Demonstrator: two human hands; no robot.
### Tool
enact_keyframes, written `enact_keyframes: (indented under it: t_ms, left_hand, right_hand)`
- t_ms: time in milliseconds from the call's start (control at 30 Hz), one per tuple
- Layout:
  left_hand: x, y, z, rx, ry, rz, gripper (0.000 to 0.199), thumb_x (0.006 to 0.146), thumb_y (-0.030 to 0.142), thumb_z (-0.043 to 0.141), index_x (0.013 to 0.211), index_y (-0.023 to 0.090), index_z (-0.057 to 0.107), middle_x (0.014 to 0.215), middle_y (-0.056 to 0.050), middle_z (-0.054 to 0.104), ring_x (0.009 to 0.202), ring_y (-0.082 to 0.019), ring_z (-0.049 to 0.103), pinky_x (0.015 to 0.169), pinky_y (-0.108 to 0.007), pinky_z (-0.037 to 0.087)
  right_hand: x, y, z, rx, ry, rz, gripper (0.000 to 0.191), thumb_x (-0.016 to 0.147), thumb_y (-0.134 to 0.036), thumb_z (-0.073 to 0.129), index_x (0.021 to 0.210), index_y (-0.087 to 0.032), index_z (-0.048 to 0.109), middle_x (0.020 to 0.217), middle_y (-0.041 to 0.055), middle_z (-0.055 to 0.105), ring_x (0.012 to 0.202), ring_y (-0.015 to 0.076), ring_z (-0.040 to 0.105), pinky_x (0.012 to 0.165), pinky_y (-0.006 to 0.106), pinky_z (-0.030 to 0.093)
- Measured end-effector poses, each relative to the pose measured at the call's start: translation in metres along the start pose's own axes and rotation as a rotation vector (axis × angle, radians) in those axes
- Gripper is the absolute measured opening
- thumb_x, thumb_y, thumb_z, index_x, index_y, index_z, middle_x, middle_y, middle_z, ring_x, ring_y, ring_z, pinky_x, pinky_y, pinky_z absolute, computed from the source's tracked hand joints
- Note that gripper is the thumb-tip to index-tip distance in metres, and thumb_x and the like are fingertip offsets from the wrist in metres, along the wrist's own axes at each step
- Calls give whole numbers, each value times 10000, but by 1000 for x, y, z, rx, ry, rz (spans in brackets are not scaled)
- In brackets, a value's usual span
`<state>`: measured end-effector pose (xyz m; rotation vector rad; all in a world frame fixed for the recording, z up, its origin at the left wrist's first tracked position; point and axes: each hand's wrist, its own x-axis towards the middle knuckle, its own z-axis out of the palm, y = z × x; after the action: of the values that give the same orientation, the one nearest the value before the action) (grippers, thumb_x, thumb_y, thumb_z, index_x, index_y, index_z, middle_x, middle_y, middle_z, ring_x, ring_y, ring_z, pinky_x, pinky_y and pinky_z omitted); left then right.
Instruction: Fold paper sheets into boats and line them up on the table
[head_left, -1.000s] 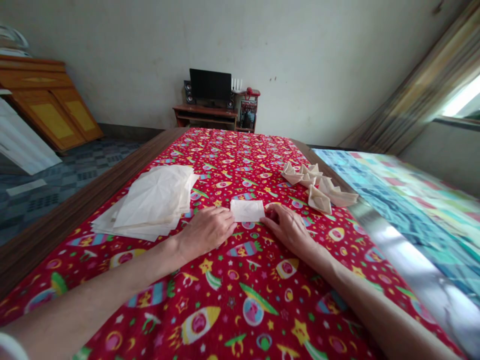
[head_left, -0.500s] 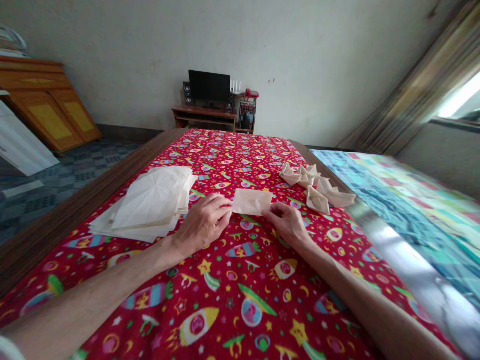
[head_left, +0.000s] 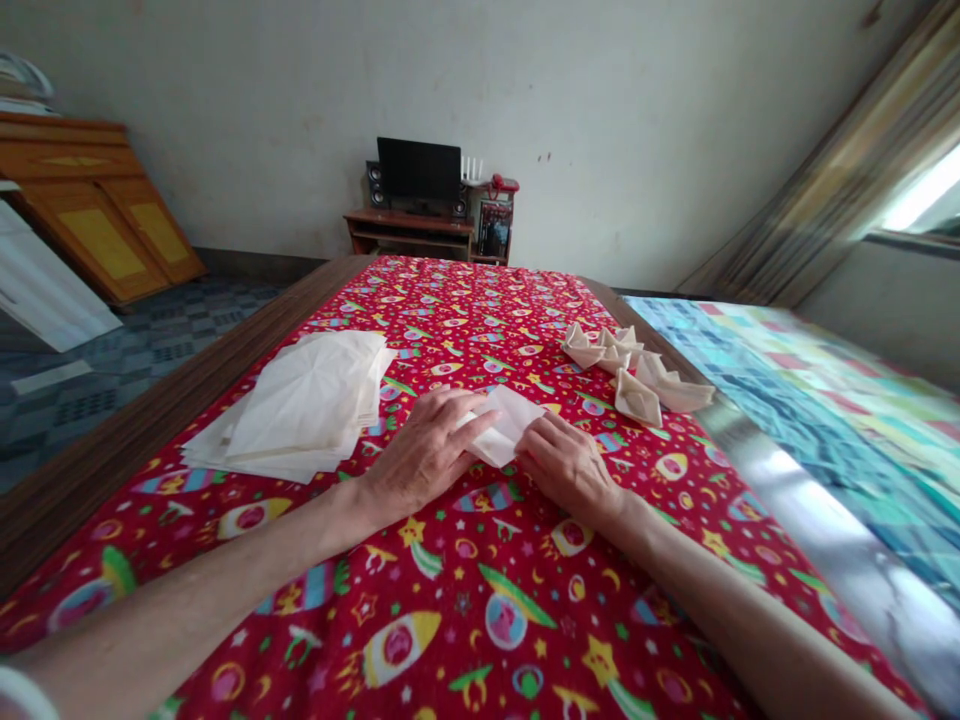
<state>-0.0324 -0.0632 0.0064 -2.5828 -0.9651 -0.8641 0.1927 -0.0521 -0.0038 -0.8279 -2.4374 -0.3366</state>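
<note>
A small folded sheet of off-white paper (head_left: 507,420) is between my hands over the middle of the red cloth. My left hand (head_left: 429,445) grips its left side, with fingers over the top and part of the paper hidden beneath them. On the right side, my right hand (head_left: 562,458) pinches the lower right edge with its fingers curled in. The paper sits at a slant, one corner pointing away from me. Left of my left hand lies a stack of loose paper sheets (head_left: 307,400), creased on top. Several folded paper boats (head_left: 636,396) stand beyond my right hand.
A red cloth with rockets and stars (head_left: 465,310) covers the table, whose dark wooden edge (head_left: 296,315) shows at the left. A bed with a coloured cover (head_left: 757,370) adjoins at the right. Against the far wall stands a desk (head_left: 409,222) with a monitor (head_left: 418,172).
The paper was a flat rectangle held by both ends; now it is turned at a slant and its shape has changed. Both hands have come closer together, and the right hand's fingers have curled over.
</note>
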Motion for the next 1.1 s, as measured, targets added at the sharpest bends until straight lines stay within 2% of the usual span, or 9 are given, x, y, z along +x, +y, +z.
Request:
enact_keyframes:
  t_ms: [100,167,300,467,600,733,867,967,1100]
  left_hand:
    - [-3,3,1,-17,-128,69,145,901,203,506,980,197,628,923,-34,634,915,-199,555,856,-367,428]
    - [-6,4,3,-51,-184,84,150,915,222,492,893,188,636,819,-14,629,816,-169,566,763,-310,438]
    - [-8,6,5,-125,-205,4,213,934,253,461,857,176,644,829,-17,623,793,-143,577,695,-251,442]
    - [-9,6,7,-169,-203,-22,209,927,284,480,941,211,674,862,-11,631,814,-147,587,683,-246,446]
    - [-11,4,12,-305,-215,-175,186,897,271,529,887,221,707,853,-8,631,768,-126,597,665,-221,448]
    - [-11,1,18,-386,-205,-313,169,863,266,571,794,198,710,790,-6,629,688,-113,591,632,-213,436]
    - [-7,2,21,-359,-185,-357,255,887,297,526,715,178,671,735,-6,627,653,-110,575,623,-218,411]
    - [-2,5,20,-276,-192,-384,266,886,294,511,679,177,629,707,1,623,623,-107,554,594,-223,376]
    - [4,8,17,-139,-235,-415,239,873,311,512,694,192,618,689,8,619,574,-109,526,541,-237,314]
  right_hand:
    - [1,-1,0,-1,-29,-4,238,921,-188,437,714,-170,553,713,37,559,703,155,458,631,259,365]
    - [0,-1,-1,32,-59,19,224,922,-196,444,740,-167,571,736,39,567,722,152,469,636,255,371]
    - [-6,3,-5,111,-122,7,201,931,-191,445,844,-166,624,819,54,591,785,149,491,667,245,394]
    - [-14,8,-7,169,-147,-10,197,928,-182,457,911,-179,653,831,53,600,759,137,506,608,222,386]
    - [-16,11,-3,289,-134,102,184,907,-228,512,805,-167,653,801,48,604,747,130,538,638,219,408]
    - [-15,14,-5,425,-149,270,111,848,-225,595,773,-171,657,752,22,620,664,107,558,589,197,398]
    - [-14,21,-12,461,-265,364,94,814,-218,616,756,-173,673,682,6,649,584,97,567,533,187,379]
    - [-13,27,-19,464,-375,320,84,795,-188,623,835,-179,697,710,9,685,607,106,603,550,187,396]
    - [-11,29,-30,455,-436,187,141,828,-174,598,922,-195,701,801,23,704,675,113,624,605,196,422]
